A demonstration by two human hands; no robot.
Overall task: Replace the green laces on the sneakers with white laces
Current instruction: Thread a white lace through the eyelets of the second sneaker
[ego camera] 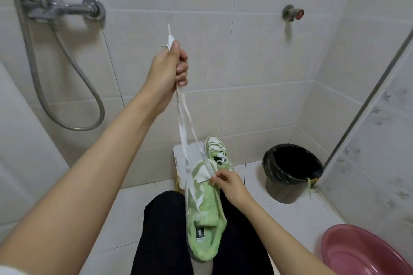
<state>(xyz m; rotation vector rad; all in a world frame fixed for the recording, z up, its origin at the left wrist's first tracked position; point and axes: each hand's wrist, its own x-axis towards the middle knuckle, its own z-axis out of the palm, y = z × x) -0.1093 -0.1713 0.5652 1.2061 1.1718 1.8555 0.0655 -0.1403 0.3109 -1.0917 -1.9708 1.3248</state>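
Head view: my left hand (169,67) grips both ends of the white lace (184,138), held high and taut. My right hand (230,187) pinches the lace at the green sneaker (205,214) on my lap. I should keep both ends even and the lace flat.

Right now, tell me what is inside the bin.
The bin is lined with a black bag. Its inside is dark, so whether anything lies at the bottom cannot be seen. A green lace hangs over the rim, down the outside.
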